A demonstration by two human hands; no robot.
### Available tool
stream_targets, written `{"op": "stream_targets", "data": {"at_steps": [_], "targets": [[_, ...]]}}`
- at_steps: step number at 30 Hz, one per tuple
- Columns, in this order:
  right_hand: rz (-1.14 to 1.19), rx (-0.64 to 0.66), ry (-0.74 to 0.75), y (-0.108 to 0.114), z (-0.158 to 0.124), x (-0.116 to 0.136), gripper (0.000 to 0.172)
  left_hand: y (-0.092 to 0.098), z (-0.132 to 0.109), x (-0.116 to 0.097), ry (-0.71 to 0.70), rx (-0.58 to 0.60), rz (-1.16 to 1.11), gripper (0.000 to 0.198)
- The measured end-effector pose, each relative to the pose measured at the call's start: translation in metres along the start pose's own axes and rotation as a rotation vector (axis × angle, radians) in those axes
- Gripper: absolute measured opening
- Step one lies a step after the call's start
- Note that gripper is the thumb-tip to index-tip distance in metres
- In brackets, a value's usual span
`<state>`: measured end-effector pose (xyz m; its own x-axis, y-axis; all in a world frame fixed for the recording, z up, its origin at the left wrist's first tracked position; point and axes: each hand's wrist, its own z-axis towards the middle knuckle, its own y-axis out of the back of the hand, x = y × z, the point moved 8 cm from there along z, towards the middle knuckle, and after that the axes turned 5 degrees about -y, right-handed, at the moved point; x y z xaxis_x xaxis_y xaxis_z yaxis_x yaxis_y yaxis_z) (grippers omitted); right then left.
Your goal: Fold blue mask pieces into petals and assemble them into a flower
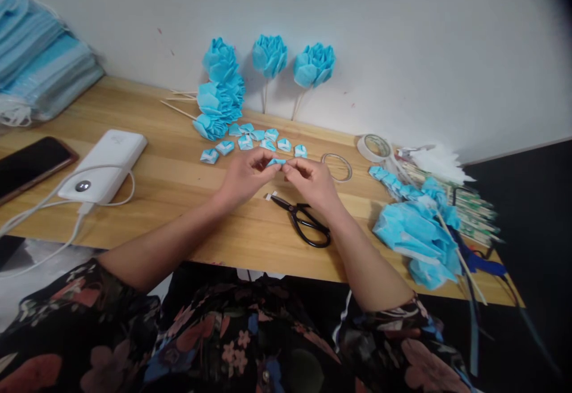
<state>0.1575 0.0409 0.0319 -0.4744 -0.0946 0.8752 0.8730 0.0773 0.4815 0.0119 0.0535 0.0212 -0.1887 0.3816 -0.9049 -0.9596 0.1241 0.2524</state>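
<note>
Both hands pinch one small blue folded piece (277, 161), thin and soft-looking like mask fabric, above the middle of the wooden table. My left hand (247, 174) grips its left end with thumb and fingers. At the other end, my right hand (311, 182) is closed on it between thumb and fingertips. Black-handled scissors (308, 224) lie below the hands, beside my right wrist. Just behind the hands are several folded blue petals (245, 142) with white strips on them. A thin roll of tape (336, 168) lies right of my right hand.
Blue fabric flowers (270, 56) on sticks lean against the wall, with more piled at their left. A white power bank (105, 167) with a cable, a phone (33, 167) and stacked masks (44, 59) occupy the left. Tape (374, 147) and crumpled blue fabric (415, 235) lie right.
</note>
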Motion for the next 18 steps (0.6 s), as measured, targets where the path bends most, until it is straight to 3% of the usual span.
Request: {"op": "stream_targets", "data": {"at_steps": [11,18], "targets": [[0.015,0.049,-0.025,0.000,-0.002,0.001,0.027,0.002,-0.001,-0.014,-0.118,-0.017,0.056,0.016],[0.023,0.063,-0.034,-0.003,-0.002,0.000,0.021,0.002,0.000,-0.002,-0.041,-0.011,0.034,0.014]]}}
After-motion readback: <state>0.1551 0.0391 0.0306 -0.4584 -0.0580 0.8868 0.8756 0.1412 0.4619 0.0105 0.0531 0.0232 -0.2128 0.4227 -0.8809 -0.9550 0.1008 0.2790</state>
